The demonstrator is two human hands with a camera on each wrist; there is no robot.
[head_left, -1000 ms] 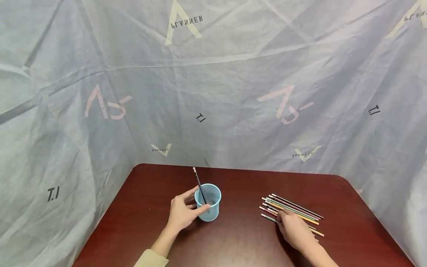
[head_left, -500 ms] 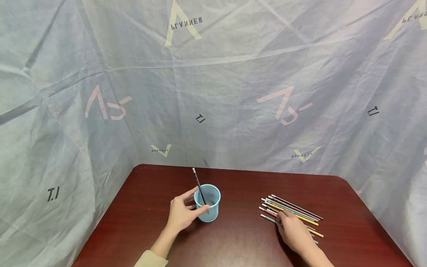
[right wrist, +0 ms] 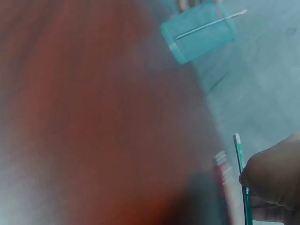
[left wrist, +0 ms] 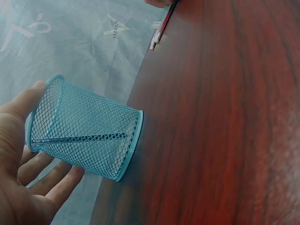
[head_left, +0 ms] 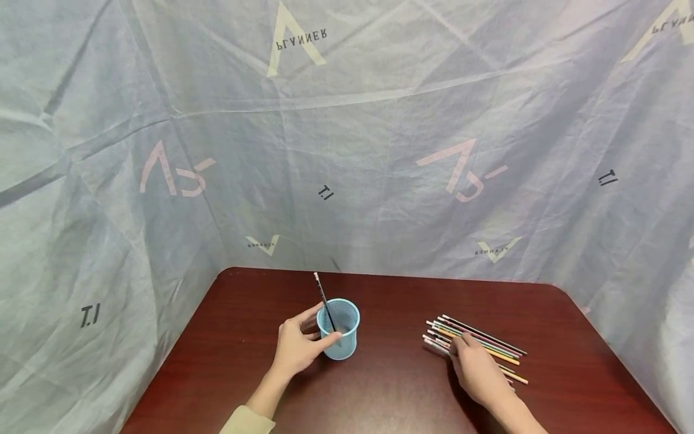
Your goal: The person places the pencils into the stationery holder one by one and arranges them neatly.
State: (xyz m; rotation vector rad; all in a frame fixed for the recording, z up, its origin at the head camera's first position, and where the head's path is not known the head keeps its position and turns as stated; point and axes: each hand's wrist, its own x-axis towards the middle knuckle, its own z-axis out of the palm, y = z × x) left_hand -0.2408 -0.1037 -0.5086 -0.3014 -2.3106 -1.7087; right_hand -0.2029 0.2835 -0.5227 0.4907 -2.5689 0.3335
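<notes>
On table: left hand holds cup; right hand on pencils.

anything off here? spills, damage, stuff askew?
Nothing stands out. The mesh cup stands upright on the table, held by the left hand, one pencil leaning inside. The right hand rests on the loose pencils.

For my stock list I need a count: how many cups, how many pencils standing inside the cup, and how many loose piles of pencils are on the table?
blue mesh cup: 1
pencil standing in the cup: 1
pile of loose pencils: 1 (the pencils overlap, so they cannot be counted singly)
Total: 3
</notes>
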